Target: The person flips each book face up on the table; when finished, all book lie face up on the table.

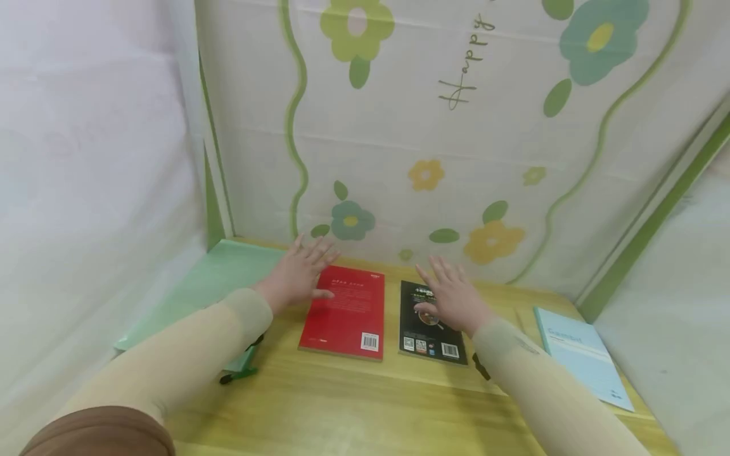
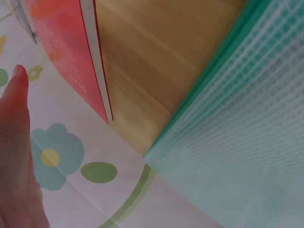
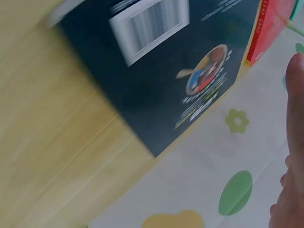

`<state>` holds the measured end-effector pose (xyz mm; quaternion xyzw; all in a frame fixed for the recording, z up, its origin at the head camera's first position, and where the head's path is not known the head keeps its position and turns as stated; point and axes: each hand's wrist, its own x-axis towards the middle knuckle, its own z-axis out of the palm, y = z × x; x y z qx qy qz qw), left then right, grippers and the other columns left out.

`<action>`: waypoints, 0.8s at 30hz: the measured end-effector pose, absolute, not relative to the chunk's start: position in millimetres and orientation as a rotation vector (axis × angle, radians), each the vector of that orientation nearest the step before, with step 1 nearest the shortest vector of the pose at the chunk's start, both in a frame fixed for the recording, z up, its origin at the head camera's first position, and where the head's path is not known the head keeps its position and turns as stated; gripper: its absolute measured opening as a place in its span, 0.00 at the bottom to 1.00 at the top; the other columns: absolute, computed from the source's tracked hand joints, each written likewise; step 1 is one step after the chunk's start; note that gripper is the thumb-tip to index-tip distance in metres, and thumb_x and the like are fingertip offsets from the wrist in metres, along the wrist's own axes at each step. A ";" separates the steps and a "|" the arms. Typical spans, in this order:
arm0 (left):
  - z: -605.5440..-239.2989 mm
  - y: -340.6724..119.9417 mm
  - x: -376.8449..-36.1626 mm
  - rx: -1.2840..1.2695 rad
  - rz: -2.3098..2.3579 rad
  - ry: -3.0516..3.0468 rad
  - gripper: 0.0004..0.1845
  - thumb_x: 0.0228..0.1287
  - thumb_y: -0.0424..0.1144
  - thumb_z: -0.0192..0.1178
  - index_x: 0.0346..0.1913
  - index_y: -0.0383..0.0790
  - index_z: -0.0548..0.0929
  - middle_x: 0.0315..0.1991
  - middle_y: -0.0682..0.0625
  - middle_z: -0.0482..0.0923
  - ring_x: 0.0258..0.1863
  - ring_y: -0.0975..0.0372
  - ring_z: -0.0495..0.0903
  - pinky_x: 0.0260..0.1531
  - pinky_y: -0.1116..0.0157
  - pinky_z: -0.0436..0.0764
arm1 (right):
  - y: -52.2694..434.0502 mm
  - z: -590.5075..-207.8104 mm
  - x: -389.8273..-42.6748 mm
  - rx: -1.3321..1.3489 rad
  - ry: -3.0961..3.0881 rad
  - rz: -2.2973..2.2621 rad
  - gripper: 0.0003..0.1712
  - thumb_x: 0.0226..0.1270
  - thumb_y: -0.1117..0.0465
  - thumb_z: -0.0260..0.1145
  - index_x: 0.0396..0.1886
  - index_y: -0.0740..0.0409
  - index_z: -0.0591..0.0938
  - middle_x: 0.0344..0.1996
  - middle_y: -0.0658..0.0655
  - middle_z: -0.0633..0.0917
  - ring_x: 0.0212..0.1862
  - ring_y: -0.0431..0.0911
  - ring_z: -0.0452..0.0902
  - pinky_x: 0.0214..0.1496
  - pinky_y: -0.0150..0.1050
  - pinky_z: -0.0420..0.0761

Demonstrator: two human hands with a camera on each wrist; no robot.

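The left arm (image 1: 188, 354) and right arm (image 1: 547, 386) slant forward and inward from either side, the left hand (image 1: 295, 277) and right hand (image 1: 453, 300) well apart with fingers extended and slightly spread, each thumb pointing toward the other hand.

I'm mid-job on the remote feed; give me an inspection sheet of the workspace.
Surface: wooden table, light wood grain.
Job's things: red book and black book lie flat side by side, a gap between them, barcodes at their near edges.
Clutter: green mesh pouch to the left, light blue notebook to the right.
Hands: left hand at the red book's left side, right hand over the black book; fingers extended, neither gripping anything.
Cables: nothing seen.
Surroundings: floral cloth behind the table, with "Happy" lettering.
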<state>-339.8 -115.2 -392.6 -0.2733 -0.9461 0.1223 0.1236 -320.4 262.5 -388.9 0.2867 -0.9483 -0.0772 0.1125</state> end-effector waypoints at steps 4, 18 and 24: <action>-390.0 -115.7 -326.7 -0.754 0.282 -2.891 0.55 0.60 0.75 0.50 0.79 0.42 0.48 0.79 0.44 0.41 0.77 0.48 0.38 0.70 0.43 0.27 | 248.0 -386.7 -326.7 0.833 -2.802 -0.179 0.54 0.66 0.32 0.60 0.81 0.48 0.47 0.78 0.63 0.43 0.77 0.61 0.32 0.73 0.64 0.37; -383.1 -112.6 -280.1 -0.667 0.054 -3.135 0.42 0.55 0.68 0.64 0.58 0.34 0.79 0.59 0.41 0.74 0.61 0.49 0.70 0.63 0.50 0.66 | 202.9 -394.4 -350.4 0.880 -2.833 -0.038 0.51 0.65 0.40 0.66 0.79 0.55 0.55 0.76 0.66 0.53 0.76 0.64 0.41 0.72 0.67 0.42; -383.0 -118.2 -262.2 -0.561 -0.242 -3.280 0.19 0.56 0.56 0.71 0.36 0.44 0.82 0.35 0.53 0.78 0.38 0.58 0.78 0.43 0.57 0.79 | 183.0 -398.6 -362.1 0.849 -2.891 -0.009 0.49 0.66 0.46 0.68 0.78 0.57 0.56 0.76 0.66 0.54 0.75 0.64 0.44 0.74 0.63 0.44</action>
